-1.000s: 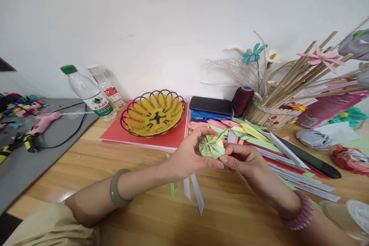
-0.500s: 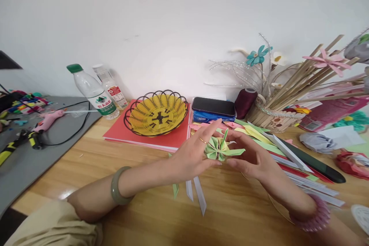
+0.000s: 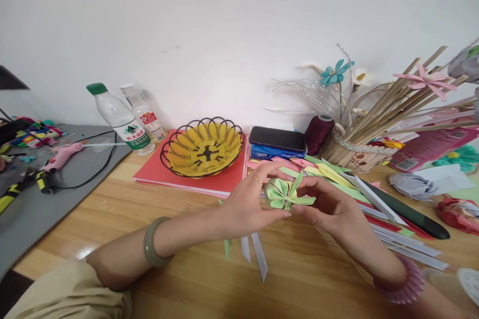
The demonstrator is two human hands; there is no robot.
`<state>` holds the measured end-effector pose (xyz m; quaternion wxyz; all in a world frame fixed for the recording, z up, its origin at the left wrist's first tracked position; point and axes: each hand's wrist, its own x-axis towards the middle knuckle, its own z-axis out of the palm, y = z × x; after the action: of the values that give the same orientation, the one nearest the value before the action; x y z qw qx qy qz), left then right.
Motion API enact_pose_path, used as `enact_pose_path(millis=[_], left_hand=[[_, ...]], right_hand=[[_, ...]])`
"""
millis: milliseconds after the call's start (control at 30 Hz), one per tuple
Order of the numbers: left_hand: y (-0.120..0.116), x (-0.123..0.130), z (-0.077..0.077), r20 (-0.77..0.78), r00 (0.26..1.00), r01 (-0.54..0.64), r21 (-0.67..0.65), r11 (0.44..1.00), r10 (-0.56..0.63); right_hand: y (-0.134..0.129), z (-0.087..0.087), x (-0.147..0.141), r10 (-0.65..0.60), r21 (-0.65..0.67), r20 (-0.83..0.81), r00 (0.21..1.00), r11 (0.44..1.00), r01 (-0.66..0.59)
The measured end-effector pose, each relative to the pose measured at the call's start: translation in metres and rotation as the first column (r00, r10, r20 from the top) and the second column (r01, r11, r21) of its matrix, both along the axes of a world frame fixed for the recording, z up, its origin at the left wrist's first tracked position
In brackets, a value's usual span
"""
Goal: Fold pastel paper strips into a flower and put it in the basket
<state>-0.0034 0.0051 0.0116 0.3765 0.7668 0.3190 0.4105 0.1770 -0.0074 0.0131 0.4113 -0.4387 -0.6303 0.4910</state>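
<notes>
A green flower (image 3: 277, 194) of folded paper is held above the table (image 3: 187, 274), its left side gripped between the thumb and fingers of the left hand (image 3: 243, 209). Its right side is bracketed by the curved thumb and fingers of the right hand (image 3: 329, 204); whether a petal is pinched there cannot be told. Paper strips (image 3: 377, 202) are spread at right; a yellow basket (image 3: 181, 154) is set on red paper (image 3: 149, 174), far left of the flower.
</notes>
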Motion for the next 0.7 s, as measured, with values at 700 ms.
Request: enact_pose_path(millis=[700], left_hand=[[-0.001,0.001,0.003,0.073,0.995,0.054,0.119,0.991,-0.063]], right_hand=[[0.003,-0.01,0.002,-0.038,0.005,-0.053,0.998,0.999,0.039]])
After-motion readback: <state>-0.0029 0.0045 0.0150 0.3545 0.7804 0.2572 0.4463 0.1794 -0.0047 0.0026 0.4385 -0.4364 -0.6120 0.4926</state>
